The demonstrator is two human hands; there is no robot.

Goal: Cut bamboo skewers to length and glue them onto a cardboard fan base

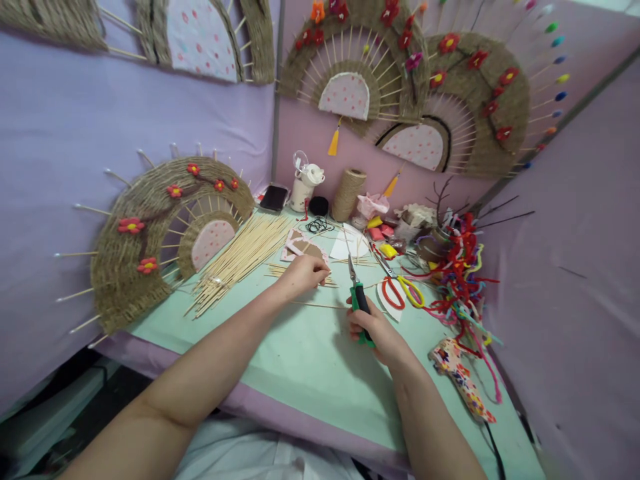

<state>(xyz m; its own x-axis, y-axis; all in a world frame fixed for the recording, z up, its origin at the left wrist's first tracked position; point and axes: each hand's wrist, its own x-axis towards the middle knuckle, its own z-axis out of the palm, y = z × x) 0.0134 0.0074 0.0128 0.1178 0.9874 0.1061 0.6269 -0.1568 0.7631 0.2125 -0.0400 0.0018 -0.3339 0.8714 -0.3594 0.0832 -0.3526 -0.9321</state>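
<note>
My right hand (373, 327) is wrapped round the green-and-black handles of a pair of long-nose pliers (356, 287), whose jaws point away from me. To the left, my left hand (304, 275) is pinched closed above the table; what its fingertips hold is too small to make out. Short pieces of thin wooden stick (280, 270) lie beneath and beside it. One longer stick (320, 305) lies on the table between my hands. Just beyond my left hand is a cardboard piece (307, 247) with pink edging.
A bundle of thin sticks (245, 257) lies left, beside a twine fan (135, 247) with red flowers. Scissors (400, 290) lie right of the pliers. Further right are pipe cleaners (463, 260) and a patterned glue gun (463, 383). A twine spool (349, 193) stands behind.
</note>
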